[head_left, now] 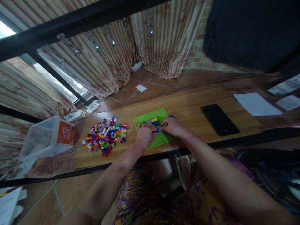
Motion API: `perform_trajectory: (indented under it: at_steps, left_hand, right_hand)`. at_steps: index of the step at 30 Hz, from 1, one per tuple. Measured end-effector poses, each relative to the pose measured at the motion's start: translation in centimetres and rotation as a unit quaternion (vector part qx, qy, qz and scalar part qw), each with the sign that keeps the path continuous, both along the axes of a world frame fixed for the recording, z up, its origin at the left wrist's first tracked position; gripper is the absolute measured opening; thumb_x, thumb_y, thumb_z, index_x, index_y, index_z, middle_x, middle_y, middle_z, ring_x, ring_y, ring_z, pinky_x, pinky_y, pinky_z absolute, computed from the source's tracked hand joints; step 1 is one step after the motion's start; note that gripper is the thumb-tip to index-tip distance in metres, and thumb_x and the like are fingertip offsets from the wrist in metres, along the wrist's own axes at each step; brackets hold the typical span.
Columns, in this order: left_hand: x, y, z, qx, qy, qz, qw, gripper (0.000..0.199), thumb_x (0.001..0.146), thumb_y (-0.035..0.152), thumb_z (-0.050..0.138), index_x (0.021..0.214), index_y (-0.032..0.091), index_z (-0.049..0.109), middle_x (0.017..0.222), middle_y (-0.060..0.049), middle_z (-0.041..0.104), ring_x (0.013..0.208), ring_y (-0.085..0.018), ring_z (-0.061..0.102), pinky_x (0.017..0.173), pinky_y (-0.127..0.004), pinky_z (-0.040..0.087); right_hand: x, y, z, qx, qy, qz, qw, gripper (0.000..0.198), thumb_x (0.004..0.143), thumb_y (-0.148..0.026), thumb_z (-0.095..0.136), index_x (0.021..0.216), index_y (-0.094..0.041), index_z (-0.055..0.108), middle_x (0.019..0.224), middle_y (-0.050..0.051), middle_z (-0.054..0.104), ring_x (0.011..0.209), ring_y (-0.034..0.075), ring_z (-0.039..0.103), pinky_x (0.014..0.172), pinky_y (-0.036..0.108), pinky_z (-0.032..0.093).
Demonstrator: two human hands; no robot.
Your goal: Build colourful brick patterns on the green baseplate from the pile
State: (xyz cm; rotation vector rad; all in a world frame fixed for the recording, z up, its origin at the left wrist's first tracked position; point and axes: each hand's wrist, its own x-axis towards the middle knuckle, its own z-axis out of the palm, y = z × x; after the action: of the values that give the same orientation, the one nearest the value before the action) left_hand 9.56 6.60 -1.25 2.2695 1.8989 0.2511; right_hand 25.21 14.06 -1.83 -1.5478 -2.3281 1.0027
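We look forward and down from the person's head, with the left hand [145,135] and right hand [172,126] near, over the desk [187,106].

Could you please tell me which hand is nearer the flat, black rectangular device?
Right. The right hand is left of the device, apart from it; the left hand is farther left.

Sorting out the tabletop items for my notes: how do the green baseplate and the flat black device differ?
The green baseplate is bright and studded, while the black device looks dark and smooth. The baseplate carries some bricks; the device shows none on it. The left hand and right hand are over the baseplate, whereas neither touches the device. Both lie flat on the wooden table.
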Motion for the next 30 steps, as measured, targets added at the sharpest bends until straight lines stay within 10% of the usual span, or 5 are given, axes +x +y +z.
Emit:
perform_trajectory:
  at_steps: [15,24,30]
  left_hand:
    - [0.3,-0.9,0.7,0.018,-0.036,0.02,0.999,0.018,0.077,0.022,0.067,0.095,0.023,0.069,0.101,-0.005,0.067,0.104,-0.023,0.056,0.093,-0.042,0.041]
    - [-4.2,-6.1,-1.2,0.118,-0.191,0.229,0.947,0.036,0.081,0.011,0.054,0.115,0.019,0.06,0.107,-0.008,0.063,0.094,-0.018,0.061,0.083,-0.032,0.052]
    - [-2.6,-6.7,-2.2,0.107,-0.189,0.206,0.954,0.035,0.082,0.013,0.053,0.116,0.016,0.059,0.107,-0.009,0.062,0.101,-0.019,0.058,0.089,-0.035,0.05]
  right_hand:
    - [0.0,-0.2,-0.4,0.04,0.017,-0.012,0.999,0.012,0.069,-0.028,0.07,0.077,-0.02,0.074,0.062,0.0,0.067,0.065,0.016,0.063,0.063,0.026,0.045]
    - [0.8,-0.5,-0.1,0.071,0.052,-0.017,0.996,0.018,0.078,-0.024,0.057,0.085,-0.019,0.073,0.074,0.003,0.071,0.07,0.017,0.064,0.07,0.028,0.046]
    - [-0.4,-2.0,0.3,0.07,0.102,0.065,0.99,0.017,0.077,-0.027,0.058,0.081,-0.02,0.072,0.076,0.002,0.071,0.07,0.017,0.063,0.074,0.03,0.047]
